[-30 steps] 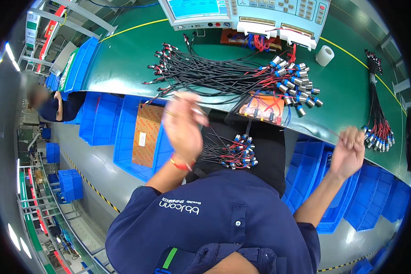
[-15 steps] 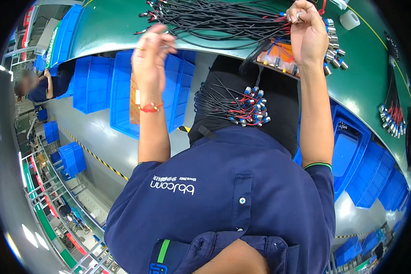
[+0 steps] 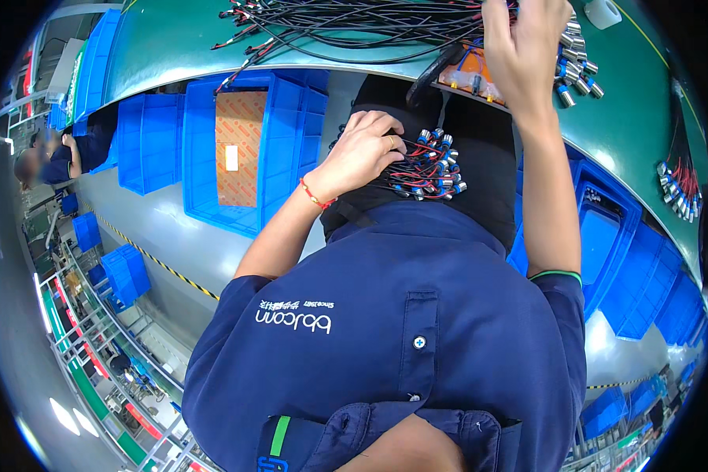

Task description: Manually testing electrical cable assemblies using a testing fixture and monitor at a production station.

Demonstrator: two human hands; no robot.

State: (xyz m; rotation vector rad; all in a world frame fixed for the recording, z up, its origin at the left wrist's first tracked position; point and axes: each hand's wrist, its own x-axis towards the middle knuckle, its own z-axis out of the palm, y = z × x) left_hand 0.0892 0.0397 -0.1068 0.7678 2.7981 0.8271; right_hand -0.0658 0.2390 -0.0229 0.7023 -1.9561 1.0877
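Observation:
Across my lap lies a bundle of black cables with red wires and silver connectors. My left hand is over the cable end of this bundle, its fingers curled around it. A larger spread of black cables lies along the table edge, with silver connectors at its right end. My right hand is above that right end, next to the connectors. Its fingertips are blurred and partly cut off by the upper edge, so what they touch is hidden.
An orange tray of small parts sits at the edge of the green table, beside a black handle-like object. Another connector cable bundle is at far right. Blue bins stand left; a white roll lies behind. A person sits far left.
My left hand has come down from the table edge onto the cable bundle in my lap. My right hand has moved slightly farther up over the table.

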